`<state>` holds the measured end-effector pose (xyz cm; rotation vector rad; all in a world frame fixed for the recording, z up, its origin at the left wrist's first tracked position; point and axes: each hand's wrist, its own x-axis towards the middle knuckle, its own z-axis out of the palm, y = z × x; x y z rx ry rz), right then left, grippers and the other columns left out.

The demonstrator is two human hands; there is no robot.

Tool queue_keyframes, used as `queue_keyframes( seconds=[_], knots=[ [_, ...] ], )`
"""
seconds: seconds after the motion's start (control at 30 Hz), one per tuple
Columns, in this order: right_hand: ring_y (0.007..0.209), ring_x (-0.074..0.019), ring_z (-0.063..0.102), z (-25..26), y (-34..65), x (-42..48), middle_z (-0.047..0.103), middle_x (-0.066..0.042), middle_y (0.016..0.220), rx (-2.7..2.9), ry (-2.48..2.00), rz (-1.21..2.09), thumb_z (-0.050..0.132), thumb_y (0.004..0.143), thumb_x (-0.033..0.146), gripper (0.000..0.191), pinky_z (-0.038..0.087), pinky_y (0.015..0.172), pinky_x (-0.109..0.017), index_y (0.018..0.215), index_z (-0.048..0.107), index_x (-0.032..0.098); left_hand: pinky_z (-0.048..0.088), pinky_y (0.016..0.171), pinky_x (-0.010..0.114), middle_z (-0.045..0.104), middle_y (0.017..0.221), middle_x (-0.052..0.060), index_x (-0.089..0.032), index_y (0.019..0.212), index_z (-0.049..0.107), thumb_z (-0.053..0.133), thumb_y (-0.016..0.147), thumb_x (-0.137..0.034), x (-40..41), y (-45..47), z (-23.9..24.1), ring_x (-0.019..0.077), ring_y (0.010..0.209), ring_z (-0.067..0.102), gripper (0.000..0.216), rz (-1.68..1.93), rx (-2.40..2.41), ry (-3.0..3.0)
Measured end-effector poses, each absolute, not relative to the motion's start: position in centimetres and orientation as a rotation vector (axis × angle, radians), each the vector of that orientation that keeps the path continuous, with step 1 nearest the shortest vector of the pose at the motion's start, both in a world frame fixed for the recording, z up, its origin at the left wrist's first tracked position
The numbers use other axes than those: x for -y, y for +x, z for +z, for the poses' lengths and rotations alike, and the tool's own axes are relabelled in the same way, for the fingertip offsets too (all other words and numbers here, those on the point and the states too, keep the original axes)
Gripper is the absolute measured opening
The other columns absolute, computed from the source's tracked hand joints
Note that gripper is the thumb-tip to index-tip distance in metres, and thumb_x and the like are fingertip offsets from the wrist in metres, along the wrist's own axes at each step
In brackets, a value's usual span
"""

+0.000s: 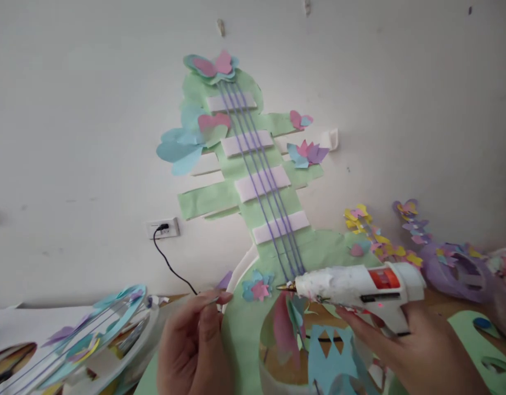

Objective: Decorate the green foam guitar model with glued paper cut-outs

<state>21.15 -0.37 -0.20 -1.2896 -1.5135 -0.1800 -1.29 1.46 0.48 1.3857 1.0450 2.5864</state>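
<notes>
My right hand [417, 351] grips a white hot glue gun [352, 285], with its metal nozzle pointing left. That nozzle is close to a blue-and-pink paper flower [258, 286] and the lower ends of the purple strings [277, 219]. My left hand [197, 345] is closed in a pinch; a tiny pale bit shows at the fingertips, too small to name. Between and behind my hands stands a green paper guitar [245, 340], leaning toward the wall, with white foam strips [263, 184] under its strings and paper butterflies [214, 66] at its top.
Left on the table lies another stringed paper craft [96, 334]. A black cord [170, 260] runs from a wall outlet [173, 227]. To the right are a purple paper craft [454, 271] and a green cutout [471, 340]. A blue paper piece [333, 362] shows low in front.
</notes>
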Motion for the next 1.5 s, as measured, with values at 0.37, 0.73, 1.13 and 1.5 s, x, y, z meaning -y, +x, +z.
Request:
queue_keyframes(
  seconds=[0.37, 0.73, 1.13, 1.5],
  knots=[
    [0.038, -0.0147, 0.059, -1.5, 21.1, -0.3, 0.063, 0.003, 0.049, 1.552, -1.302, -0.284, 0.060, 0.077, 0.050, 0.028, 0.043, 0.034, -0.021, 0.070, 0.062, 0.023, 0.052, 0.058, 0.018, 0.071, 0.067, -0.003, -0.020, 0.074, 0.067, 0.068, 0.074, -0.024, -1.1, -0.6, 0.6, 0.0117, 0.064, 0.066, 0.004, 2.703, -0.990, 1.305],
    [0.034, -0.0138, 0.052, -1.3, 21.2, 0.0, 0.043, 0.004, 0.031, 1.630, -1.287, -0.227, 0.053, 0.081, 0.035, 0.040, 0.033, 0.027, -0.019, 0.045, 0.041, 0.026, 0.053, 0.061, 0.020, 0.072, 0.069, -0.003, -0.020, 0.076, 0.066, 0.068, 0.076, -0.025, -1.1, -0.5, 0.3, 0.0127, 0.067, 0.067, 0.005, 2.686, -0.993, 1.320],
    [0.042, -0.0183, 0.059, 0.0, 20.7, 0.0, 0.058, -0.001, 0.044, 1.513, -1.328, -0.100, 0.059, 0.072, 0.044, 0.025, 0.041, 0.030, -0.022, 0.057, 0.054, 0.024, 0.053, 0.072, 0.019, 0.072, 0.078, -0.003, -0.022, 0.079, 0.066, 0.065, 0.078, -0.021, -0.9, -0.5, 0.3, 0.0125, 0.076, 0.067, 0.001, 2.599, -1.026, 1.367],
    [0.041, -0.0172, 0.057, -0.5, 20.8, 0.1, 0.058, 0.001, 0.044, 1.501, -1.339, -0.164, 0.061, 0.076, 0.056, 0.038, 0.043, 0.038, -0.024, 0.057, 0.053, 0.024, 0.053, 0.067, 0.020, 0.071, 0.077, -0.002, -0.022, 0.078, 0.064, 0.063, 0.079, -0.026, -1.7, -1.4, -0.5, 0.0132, 0.074, 0.066, 0.004, 2.475, -1.126, 1.393]
  ],
)
